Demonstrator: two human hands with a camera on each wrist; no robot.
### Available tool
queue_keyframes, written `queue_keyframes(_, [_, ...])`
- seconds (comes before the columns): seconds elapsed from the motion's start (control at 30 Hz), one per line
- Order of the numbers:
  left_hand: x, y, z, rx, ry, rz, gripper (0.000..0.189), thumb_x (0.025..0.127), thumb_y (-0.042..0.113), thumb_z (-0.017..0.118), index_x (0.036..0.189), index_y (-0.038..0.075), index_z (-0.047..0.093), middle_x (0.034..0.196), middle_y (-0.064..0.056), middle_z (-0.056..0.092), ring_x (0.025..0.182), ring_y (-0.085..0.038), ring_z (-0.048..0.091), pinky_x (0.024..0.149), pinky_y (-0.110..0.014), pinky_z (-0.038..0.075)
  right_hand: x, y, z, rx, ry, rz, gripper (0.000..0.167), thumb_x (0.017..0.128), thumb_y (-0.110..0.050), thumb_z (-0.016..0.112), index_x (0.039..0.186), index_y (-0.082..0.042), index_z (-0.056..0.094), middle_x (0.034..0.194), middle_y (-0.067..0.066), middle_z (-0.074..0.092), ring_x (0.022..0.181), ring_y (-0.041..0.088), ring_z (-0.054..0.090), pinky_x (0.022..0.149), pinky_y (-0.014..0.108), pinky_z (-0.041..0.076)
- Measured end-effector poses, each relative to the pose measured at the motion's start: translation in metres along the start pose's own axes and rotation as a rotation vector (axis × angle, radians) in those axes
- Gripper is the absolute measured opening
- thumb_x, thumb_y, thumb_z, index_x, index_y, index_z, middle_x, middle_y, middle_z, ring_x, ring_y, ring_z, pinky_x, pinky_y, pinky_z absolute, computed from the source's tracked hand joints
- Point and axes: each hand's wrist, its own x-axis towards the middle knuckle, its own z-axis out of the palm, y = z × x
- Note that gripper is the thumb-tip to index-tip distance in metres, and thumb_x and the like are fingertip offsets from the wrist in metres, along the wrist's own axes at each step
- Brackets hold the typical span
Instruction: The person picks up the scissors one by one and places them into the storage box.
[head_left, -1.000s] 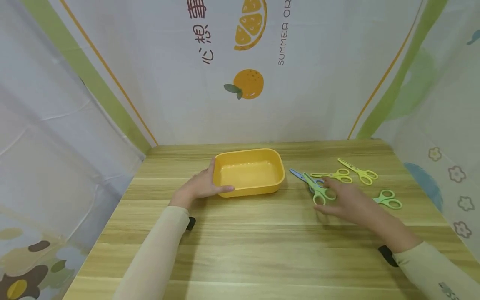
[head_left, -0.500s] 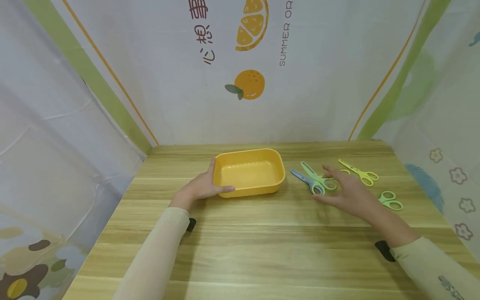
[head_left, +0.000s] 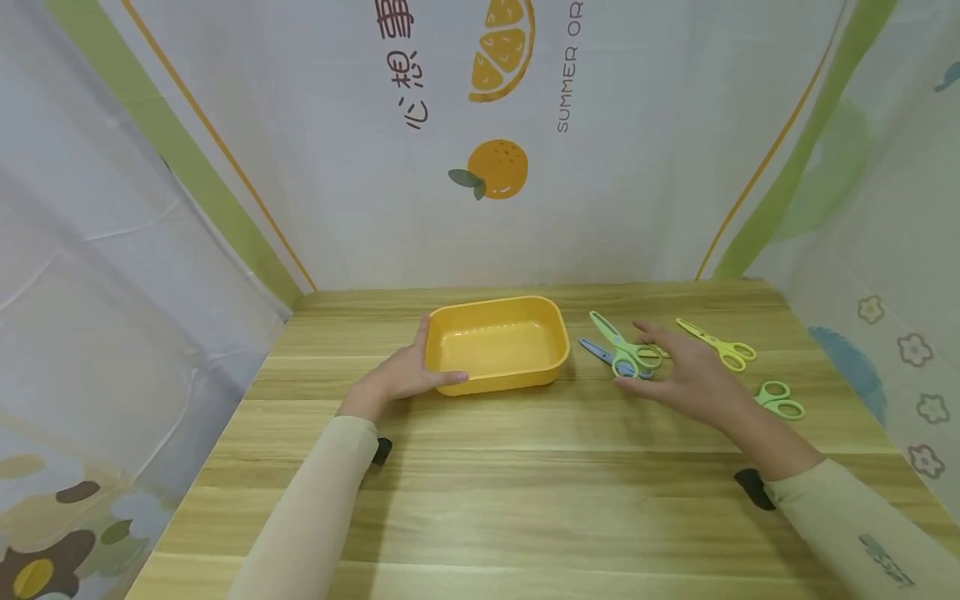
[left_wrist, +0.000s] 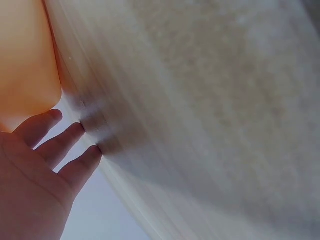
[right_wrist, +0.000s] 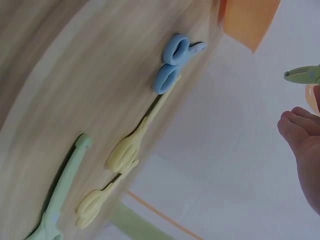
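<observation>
My right hand (head_left: 693, 375) holds green-handled scissors (head_left: 609, 331) by their finger loops, blades pointing away and left. In the right wrist view these scissors (right_wrist: 301, 75) are raised off the table, partly cut off by the frame edge. Below them in the head view lie blue scissors (head_left: 595, 349). My left hand (head_left: 401, 371) grips the left end of a yellow plastic box (head_left: 517, 382), thumb along the front rim. Its other fingers (left_wrist: 75, 165) spread beside the box, their tips near the table surface. The inside of the box shows no scissors.
One pair of yellow scissors (right_wrist: 125, 152) lies partly behind my right hand in the head view. Another yellow pair (head_left: 720, 346) and a second green pair (head_left: 780, 402) lie farther right. Printed cloth (head_left: 615, 208) hangs behind the wooden table (head_left: 525, 500).
The green scissors have risen off the table and moved slightly left and away, carried by my right hand, showing more of the blue pair. My left hand and the box stay put.
</observation>
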Motion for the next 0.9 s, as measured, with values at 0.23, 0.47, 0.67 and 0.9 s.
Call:
queue_keyframes(0.23, [-0.003,0.003,-0.001,-0.012,-0.004,-0.004,0.148,0.077,0.087,0.072,0.167,0.025,-0.028,0.171,-0.029,0.031,0.154,-0.044,0.044,0.126,-0.060,0.036,0.011,-0.006,0.005,0.009,0.039,-0.046,0.090,0.080,-0.035,0.095,0.153,0.000,0.054,0.130,0.020,0.076,0.127,0.047,0.066,0.102,0.067,0.053])
queue_keyframes(0.47, [-0.002,0.002,-0.002,-0.024,-0.004,0.010,0.148,0.077,0.087,0.072,0.168,0.022,-0.025,0.170,-0.030,0.032,0.153,-0.044,0.044,0.125,-0.061,0.036,0.026,-0.014,0.011,0.047,0.037,-0.080,0.086,0.081,-0.030,0.095,0.151,0.001,0.056,0.137,0.024,0.072,0.131,0.050,0.064,0.105,0.067,0.052])
queue_keyframes(0.67, [-0.002,0.002,-0.002,-0.024,-0.008,0.013,0.148,0.077,0.087,0.072,0.167,0.025,-0.027,0.171,-0.029,0.032,0.154,-0.044,0.044,0.126,-0.061,0.036,0.040,-0.022,0.017,0.023,0.000,-0.064,0.067,0.084,-0.037,0.092,0.136,-0.004,0.069,0.152,0.022,0.062,0.128,0.047,0.067,0.102,0.062,0.056])
queue_keyframes(0.9, [-0.001,0.005,-0.003,-0.043,-0.042,0.000,0.149,0.075,0.085,0.076,0.166,0.030,-0.029,0.172,-0.029,0.029,0.156,-0.045,0.039,0.127,-0.061,0.033,0.056,-0.032,0.026,0.045,-0.079,-0.047,0.087,0.085,-0.040,0.091,0.152,0.002,0.054,0.150,0.022,0.064,0.124,0.042,0.070,0.106,0.060,0.055])
